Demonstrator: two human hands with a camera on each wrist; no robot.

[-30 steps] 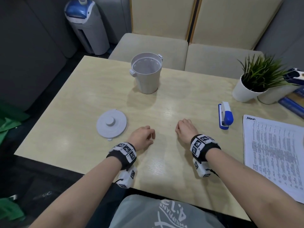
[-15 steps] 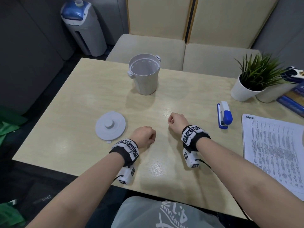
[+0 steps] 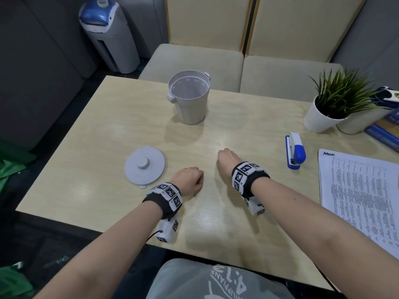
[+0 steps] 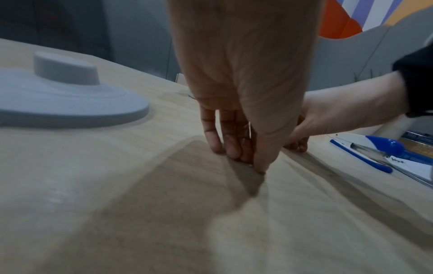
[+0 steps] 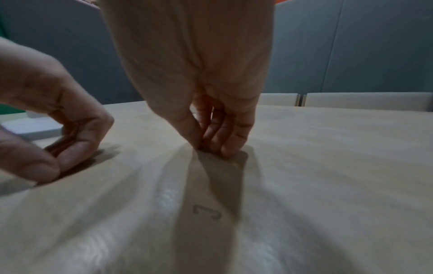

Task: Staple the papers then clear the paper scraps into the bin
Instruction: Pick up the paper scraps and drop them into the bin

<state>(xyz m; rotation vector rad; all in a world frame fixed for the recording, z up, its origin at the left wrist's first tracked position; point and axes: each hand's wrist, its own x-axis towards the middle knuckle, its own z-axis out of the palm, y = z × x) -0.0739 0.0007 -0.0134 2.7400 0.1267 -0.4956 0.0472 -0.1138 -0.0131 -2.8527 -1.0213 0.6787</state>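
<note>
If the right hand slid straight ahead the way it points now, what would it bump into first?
Probably the white bin. The right hand points up the table towards it, nothing lying between, though depth is hard to judge.

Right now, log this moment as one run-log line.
left hand: curled, on table, empty | right hand: curled, on table, empty | stapler: untouched | papers: right edge | bin: open, lid off

Table [image 3: 108, 147]: bin [image 3: 190, 100], lid [image 3: 144, 167], stapler [image 3: 295, 150], papers [image 3: 358, 195], possibly books [image 3: 386, 128].
</note>
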